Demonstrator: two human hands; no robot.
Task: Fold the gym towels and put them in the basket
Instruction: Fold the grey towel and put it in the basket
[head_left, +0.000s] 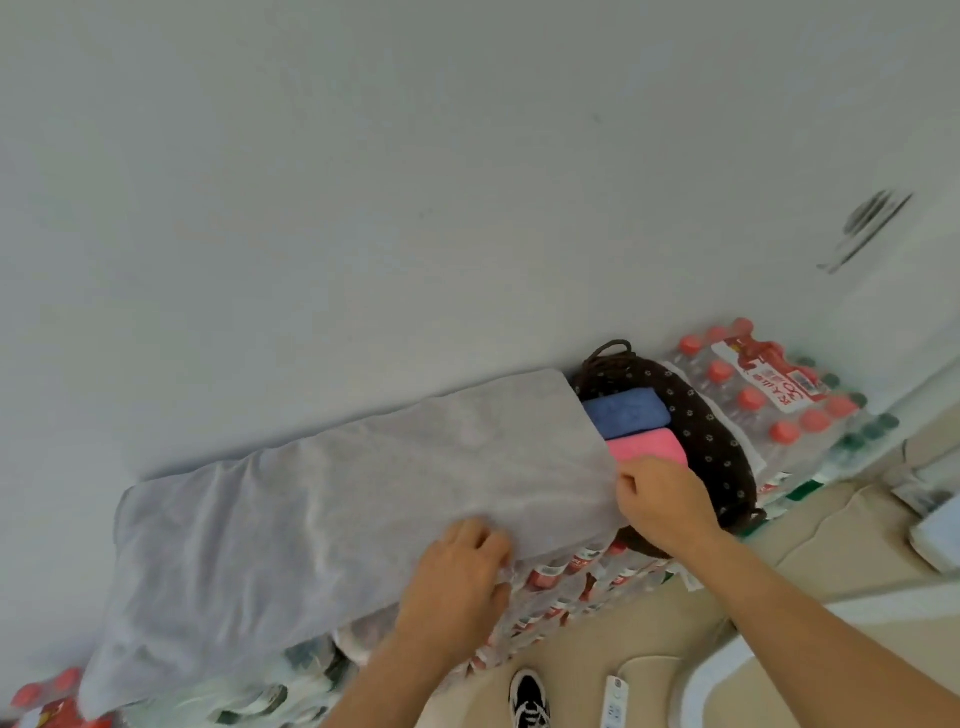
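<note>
Fold grey towel (337, 519) | right hand (660, 499) pinches its corner; left hand (457, 566) grips the edge beside it | towel lies spread out left of both grips | basket (711, 431) just behind right grip | best: lift both together, match edges

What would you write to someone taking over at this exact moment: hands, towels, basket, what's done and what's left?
Left hand grips the grey towel at its near edge; right hand pinches its right corner beside the basket.
Grey towel lies spread, unfolded, over packs of bottled water.
Basket holds a folded blue towel and a folded pink towel.
Done: two towels in. Left: fold the grey one and add it.
</note>
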